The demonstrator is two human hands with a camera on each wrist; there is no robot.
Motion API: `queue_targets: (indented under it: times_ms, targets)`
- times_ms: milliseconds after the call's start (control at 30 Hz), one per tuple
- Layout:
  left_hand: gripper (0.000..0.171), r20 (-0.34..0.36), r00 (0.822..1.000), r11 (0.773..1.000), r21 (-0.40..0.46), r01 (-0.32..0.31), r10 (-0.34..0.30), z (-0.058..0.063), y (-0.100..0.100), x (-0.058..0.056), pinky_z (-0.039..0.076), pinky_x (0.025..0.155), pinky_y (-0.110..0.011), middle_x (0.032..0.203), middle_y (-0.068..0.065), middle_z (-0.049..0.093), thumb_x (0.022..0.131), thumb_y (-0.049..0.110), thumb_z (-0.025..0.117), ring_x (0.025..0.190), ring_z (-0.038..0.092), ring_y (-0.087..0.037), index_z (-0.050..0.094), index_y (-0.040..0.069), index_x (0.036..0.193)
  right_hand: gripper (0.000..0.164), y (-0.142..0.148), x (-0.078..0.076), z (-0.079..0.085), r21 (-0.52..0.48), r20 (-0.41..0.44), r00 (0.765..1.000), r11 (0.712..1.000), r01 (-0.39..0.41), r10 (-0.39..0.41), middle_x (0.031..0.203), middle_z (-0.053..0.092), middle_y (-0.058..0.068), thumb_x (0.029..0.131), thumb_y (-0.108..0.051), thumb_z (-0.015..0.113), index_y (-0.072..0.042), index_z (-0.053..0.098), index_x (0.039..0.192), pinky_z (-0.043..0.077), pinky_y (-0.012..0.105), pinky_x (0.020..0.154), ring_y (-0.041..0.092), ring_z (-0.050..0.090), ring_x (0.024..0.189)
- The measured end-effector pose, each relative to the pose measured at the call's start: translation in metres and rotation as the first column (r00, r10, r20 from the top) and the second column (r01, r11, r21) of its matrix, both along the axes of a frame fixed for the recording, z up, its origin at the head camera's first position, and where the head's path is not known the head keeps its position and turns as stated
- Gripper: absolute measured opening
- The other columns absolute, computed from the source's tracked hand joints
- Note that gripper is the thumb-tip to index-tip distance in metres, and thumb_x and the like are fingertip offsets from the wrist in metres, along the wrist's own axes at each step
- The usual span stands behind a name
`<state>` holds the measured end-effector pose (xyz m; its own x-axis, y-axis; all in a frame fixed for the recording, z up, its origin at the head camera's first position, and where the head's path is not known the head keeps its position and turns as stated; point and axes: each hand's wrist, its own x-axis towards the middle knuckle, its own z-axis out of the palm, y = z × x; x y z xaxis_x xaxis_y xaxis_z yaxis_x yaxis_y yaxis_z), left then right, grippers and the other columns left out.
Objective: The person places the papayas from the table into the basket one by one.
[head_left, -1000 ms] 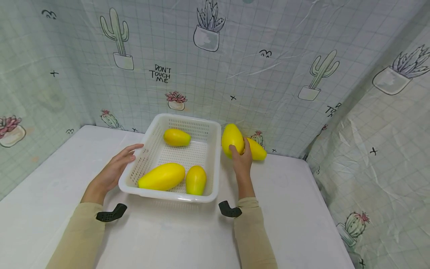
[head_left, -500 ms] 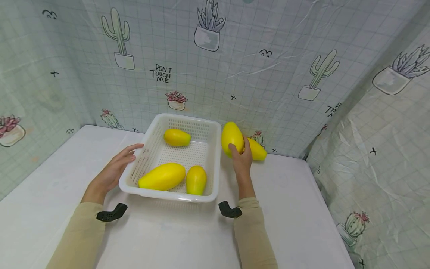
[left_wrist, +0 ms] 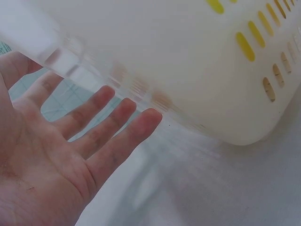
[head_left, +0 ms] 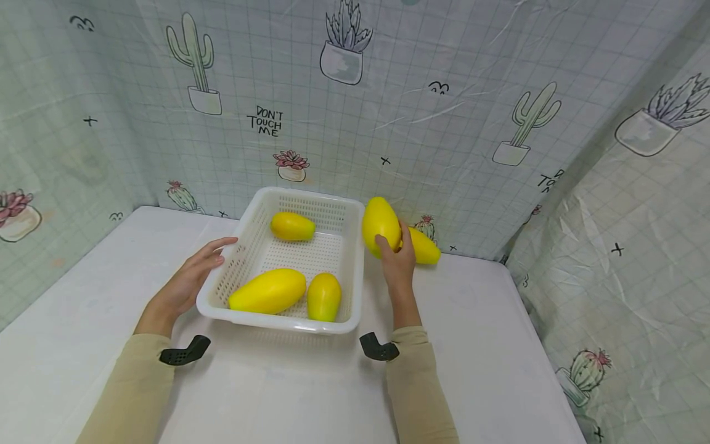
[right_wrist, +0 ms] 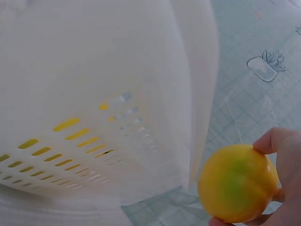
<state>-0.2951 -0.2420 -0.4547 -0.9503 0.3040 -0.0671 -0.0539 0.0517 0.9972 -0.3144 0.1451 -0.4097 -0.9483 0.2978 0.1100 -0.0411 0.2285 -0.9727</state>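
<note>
In the head view, a white plastic basket (head_left: 355, 271) with slotted walls holds three yellow papayas: one at the back (head_left: 292, 227), a long one at the front left (head_left: 269, 291) and one at the front right (head_left: 324, 297). My left hand (head_left: 191, 277) lies along the basket's left side, its nearly straight fingers (left_wrist: 148, 123) at the wall. My right hand (head_left: 398, 262) grips another papaya (head_left: 380, 225), thumb on the near side, right beside the basket's right rim. The right wrist view shows this papaya's greenish end (right_wrist: 235, 186). Behind the right hand, one more papaya (head_left: 424, 246) rests on the table.
The white-covered table (head_left: 477, 357) extends in front and to the right of the basket. A cactus-print curtain (head_left: 444, 142) hangs close behind the basket and along both sides.
My right hand has raised the papaya a little and shifted it slightly left, to the basket's rim. The left hand and the basket have stayed put.
</note>
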Motion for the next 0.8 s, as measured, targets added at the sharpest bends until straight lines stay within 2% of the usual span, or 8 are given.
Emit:
queue_targets:
  times_ms: [233,467,800]
  targets:
    - [0.046,0.012,1.000,1.000,-0.027,-0.014,0.014,0.0007,0.0005,-0.0003,0.047,0.088,-0.026,0.152,0.002,0.017,0.097,0.038,0.035,0.121,0.040,-0.010,0.026,0.034,0.142,0.061,-0.0023,0.0035,0.0049,0.000,-0.002,1.000,1.000,-0.012,0.012,0.140,0.037,-0.008,0.083,-0.039,0.058,-0.036,0.031,0.138,0.038,0.040,0.102,0.018,0.042,0.118]
    - [0.046,0.008,1.000,1.000,-0.008,-0.003,0.004,0.0000,-0.0003,-0.0008,0.047,0.087,-0.025,0.151,0.001,0.017,0.098,0.036,0.035,0.120,0.041,-0.009,0.026,0.033,0.142,0.061,-0.0052,0.0054,0.0073,-0.004,0.000,1.000,1.000,-0.030,0.030,0.141,0.036,-0.009,0.084,-0.039,0.058,-0.036,0.031,0.139,0.037,0.039,0.103,0.017,0.041,0.120]
    - [0.046,0.009,1.000,1.000,-0.005,-0.006,0.006,-0.0006,-0.0002,-0.0007,0.048,0.086,-0.025,0.151,0.000,0.019,0.098,0.036,0.035,0.119,0.043,-0.008,0.026,0.033,0.142,0.063,-0.0070,0.0035,0.0038,0.012,-0.027,0.998,0.998,-0.057,0.058,0.141,0.037,-0.008,0.084,-0.041,0.059,-0.035,0.030,0.140,0.038,0.041,0.102,0.018,0.042,0.120]
